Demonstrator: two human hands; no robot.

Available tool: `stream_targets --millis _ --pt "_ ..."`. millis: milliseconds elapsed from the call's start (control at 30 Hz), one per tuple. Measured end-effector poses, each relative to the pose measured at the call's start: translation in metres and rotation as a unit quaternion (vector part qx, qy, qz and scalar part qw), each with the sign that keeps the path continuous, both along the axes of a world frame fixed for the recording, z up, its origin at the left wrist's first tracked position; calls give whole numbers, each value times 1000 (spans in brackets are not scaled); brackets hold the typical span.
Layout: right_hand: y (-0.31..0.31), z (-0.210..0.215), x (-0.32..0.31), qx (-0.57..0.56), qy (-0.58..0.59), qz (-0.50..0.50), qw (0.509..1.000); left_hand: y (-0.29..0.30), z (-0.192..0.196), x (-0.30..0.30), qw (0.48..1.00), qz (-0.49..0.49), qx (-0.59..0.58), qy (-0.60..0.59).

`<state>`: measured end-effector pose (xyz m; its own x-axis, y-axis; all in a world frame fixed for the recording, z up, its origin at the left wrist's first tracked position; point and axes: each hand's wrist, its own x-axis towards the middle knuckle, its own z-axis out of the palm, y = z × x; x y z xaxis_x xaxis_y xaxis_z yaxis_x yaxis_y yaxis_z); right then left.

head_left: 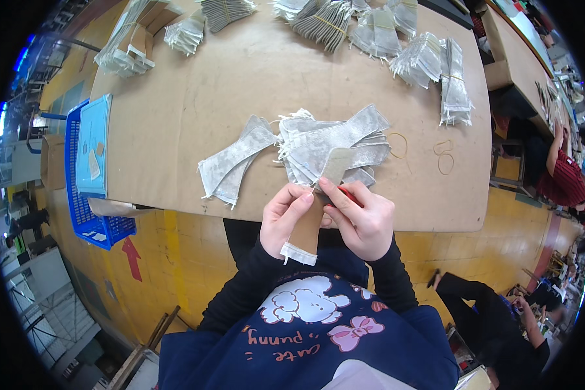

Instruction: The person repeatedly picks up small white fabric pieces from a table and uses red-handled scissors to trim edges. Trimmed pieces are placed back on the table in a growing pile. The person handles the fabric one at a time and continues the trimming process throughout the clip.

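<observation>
At the lower centre of the frame, the left hand (285, 214) has its grip pinched on the edge of a flared fabric piece (304, 231), tan-sided with a white hem. The right hand (365, 216) has its grip closed around a red tool (348, 194), mostly hidden, its index fingertip near that edge. Just above, grey mottled fabric pieces (335, 135) lie heaped on the table (169, 123), left of thin rubber bands (444, 156).

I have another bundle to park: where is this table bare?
Widest: the table between the blue basket and the two loose camouflage fabric pieces. Also between the far bundles and the central pile, and the near right corner below the rubber bands. Crowded: the far edge, and just beyond the left hand and right hand.
</observation>
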<state>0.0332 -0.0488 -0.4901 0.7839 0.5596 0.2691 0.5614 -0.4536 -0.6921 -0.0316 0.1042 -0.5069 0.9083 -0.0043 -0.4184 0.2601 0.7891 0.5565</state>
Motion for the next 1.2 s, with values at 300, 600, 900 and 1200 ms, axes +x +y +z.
stream_targets --millis 300,600,900,1200 --pt "2 -6 -1 -9 -53 12 999 0 -6 0 999 8 15 -32" --pt "-3 -5 2 154 102 -113 976 12 7 2 997 -27 -3 75" --pt "-15 -10 5 187 203 -202 940 19 -2 1 995 -23 7 94" --pt "-6 -2 -2 168 270 -89 944 38 3 2 997 -31 58 42"
